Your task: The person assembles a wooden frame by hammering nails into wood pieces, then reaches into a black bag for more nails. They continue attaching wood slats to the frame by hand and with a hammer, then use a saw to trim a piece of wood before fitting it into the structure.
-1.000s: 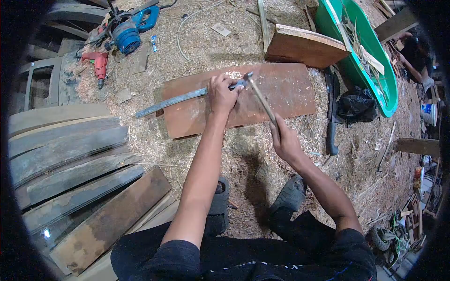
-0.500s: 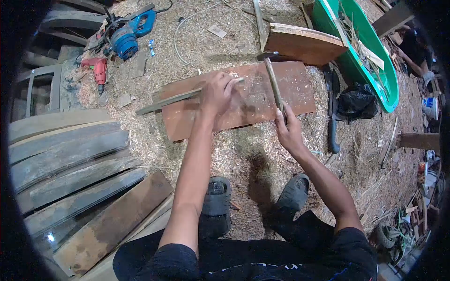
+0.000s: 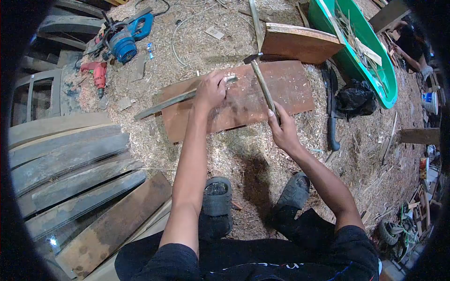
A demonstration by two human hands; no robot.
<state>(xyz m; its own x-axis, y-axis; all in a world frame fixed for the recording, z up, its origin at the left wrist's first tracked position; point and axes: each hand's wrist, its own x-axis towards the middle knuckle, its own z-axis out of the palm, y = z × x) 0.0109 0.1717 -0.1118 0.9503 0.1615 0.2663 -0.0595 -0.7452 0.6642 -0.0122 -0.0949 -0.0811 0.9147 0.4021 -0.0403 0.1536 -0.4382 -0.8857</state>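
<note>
roughly mid-work: long metal blade [image 3: 164,104] lies across left edge of reddish board [image 3: 290,93], left hand [image 3: 211,89] clamped on its right end; hammer [image 3: 262,86] raised over board centre, right hand [image 3: 281,131] gripping handle. blow not yet landed; blade looks slightly curved.

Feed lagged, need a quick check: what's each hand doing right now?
Left hand: closed on the long metal blade.
Right hand: closed on the hammer.
</note>
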